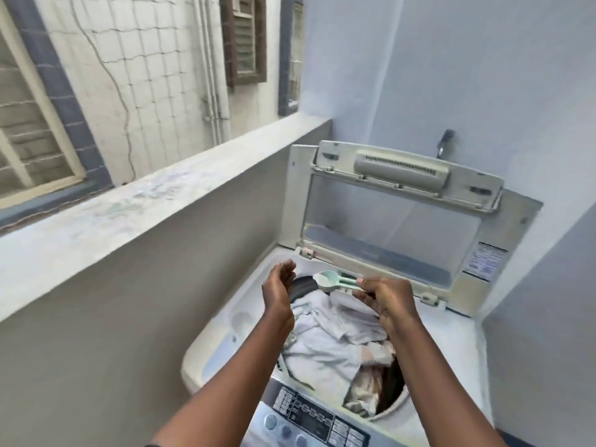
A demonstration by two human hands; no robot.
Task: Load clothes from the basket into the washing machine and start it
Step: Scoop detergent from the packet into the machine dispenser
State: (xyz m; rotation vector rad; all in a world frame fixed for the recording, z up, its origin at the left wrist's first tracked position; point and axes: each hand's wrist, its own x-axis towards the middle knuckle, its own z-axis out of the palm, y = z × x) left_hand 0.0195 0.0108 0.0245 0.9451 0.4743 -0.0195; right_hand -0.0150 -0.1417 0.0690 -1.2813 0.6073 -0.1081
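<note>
A white top-loading washing machine (451, 337) stands in the corner with its lid (396, 221) raised. Pale clothes (329, 343) fill the drum. My right hand (387, 298) hovers over the drum, pinching the handle of a pale green detergent scoop (329, 280) with white powder in its bowl. My left hand (279, 291) is held beside the scoop, fingers apart, palm turned toward it, holding nothing. The control panel (309, 417) with buttons lies at the near edge. No basket is in view.
A grey parapet wall with a wide ledge (129, 217) runs along the left of the machine. Blue walls close in behind and to the right. A tap (445, 141) sticks out of the wall above the lid.
</note>
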